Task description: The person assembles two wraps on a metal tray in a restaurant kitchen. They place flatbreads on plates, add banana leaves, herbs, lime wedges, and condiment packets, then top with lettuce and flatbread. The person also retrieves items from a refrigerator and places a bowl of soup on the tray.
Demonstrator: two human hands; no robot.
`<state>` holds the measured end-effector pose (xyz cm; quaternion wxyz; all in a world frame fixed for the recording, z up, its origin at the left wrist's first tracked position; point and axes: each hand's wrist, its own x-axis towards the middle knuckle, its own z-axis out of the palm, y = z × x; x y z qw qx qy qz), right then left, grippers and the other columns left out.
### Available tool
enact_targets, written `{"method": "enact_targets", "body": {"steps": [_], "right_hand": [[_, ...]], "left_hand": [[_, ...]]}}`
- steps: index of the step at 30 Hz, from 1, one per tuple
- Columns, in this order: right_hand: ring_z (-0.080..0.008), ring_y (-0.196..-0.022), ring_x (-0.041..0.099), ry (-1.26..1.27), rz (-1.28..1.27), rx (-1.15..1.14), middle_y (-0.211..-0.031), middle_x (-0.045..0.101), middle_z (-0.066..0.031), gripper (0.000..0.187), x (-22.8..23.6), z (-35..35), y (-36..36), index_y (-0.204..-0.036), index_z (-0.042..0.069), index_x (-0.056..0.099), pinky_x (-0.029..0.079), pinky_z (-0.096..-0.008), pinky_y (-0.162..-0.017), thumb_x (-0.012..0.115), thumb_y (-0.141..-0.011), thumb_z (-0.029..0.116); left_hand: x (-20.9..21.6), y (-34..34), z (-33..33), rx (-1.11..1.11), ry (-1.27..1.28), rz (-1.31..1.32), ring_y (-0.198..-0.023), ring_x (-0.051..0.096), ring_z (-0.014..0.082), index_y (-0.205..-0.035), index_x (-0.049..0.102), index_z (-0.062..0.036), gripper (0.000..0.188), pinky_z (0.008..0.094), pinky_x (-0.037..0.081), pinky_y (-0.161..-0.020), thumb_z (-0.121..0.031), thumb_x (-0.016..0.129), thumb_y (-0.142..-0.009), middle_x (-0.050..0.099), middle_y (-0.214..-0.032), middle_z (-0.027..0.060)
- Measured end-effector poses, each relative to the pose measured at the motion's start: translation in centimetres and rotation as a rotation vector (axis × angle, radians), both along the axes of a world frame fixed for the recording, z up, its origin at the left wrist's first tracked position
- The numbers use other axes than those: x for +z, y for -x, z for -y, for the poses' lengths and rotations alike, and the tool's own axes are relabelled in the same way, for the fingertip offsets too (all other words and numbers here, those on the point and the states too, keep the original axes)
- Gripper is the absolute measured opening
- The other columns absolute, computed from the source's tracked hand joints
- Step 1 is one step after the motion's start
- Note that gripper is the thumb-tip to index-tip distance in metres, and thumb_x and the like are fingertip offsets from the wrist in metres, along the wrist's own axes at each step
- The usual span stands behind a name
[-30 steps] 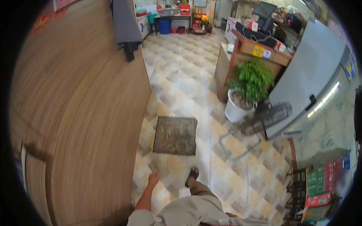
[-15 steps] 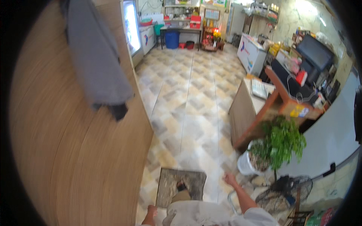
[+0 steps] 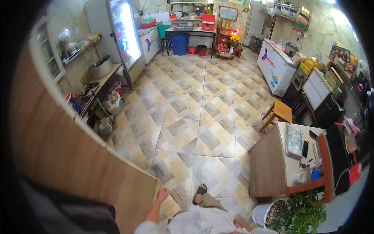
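Observation:
My left hand (image 3: 163,194) hangs low in front of me, its fingers curled in with nothing showing in them. It is beside the end of the wooden partition (image 3: 97,171) on my left, apart from it. My right hand (image 3: 242,224) is at the lower edge beside my pale shirt (image 3: 198,221), nearest the white plant pot (image 3: 260,213); its fingers are too small and partly hidden to make out. Ahead of me my sandalled foot (image 3: 200,192) is on the patterned tile floor (image 3: 183,128).
At right stands a counter (image 3: 269,163) with a notebook and phones on top, a wooden stool (image 3: 278,114) behind it. Farther back is a white chest freezer (image 3: 274,68). A lit glass-door fridge (image 3: 126,37) and a bench with a large pot (image 3: 101,67) line the left.
I have moved forward past the dark floor mat. The counter and plant are nearer, and the left wall's shelves have come into view. My left hand has swung forward, my right hand back.

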<state>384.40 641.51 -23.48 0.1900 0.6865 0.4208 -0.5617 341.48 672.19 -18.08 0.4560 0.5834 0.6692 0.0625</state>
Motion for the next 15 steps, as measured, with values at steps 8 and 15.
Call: {"method": "enact_targets", "body": {"steps": [8, 15], "right_hand": [[-0.0219, -0.068, 0.059, -1.190, 0.117, -0.095, -0.074, 0.060, -0.0177, 0.037, 11.0, -47.0, -10.3, -0.099, -0.002, 0.055, 0.047, -0.0332, -0.062, 0.061, -0.072, 0.022], [-0.0256, -0.059, 0.055, -0.890, 0.192, -0.030, -0.068, 0.057, -0.0156, 0.037, 7.0, -64.9, -11.8, -0.087, 0.001, 0.057, 0.046, -0.0346, -0.059, 0.066, -0.068, 0.031]], "left_hand": [[-9.5, 2.1, -5.9, 0.393, 0.711, -0.097, -0.059, 0.058, 0.0268, -0.079, 0.053, -0.0016, 0.017, 0.0408, 0.045, -0.043, -0.019, 0.052, -0.080, 0.051, -0.064, 0.0105], [-4.7, -2.3, -36.1, -0.821, -0.215, -0.497, -0.052, 0.058, 0.0294, -0.074, 0.060, 0.0022, 0.021, 0.0404, 0.047, -0.051, -0.014, 0.046, -0.075, 0.061, -0.071, 0.0180]]}}
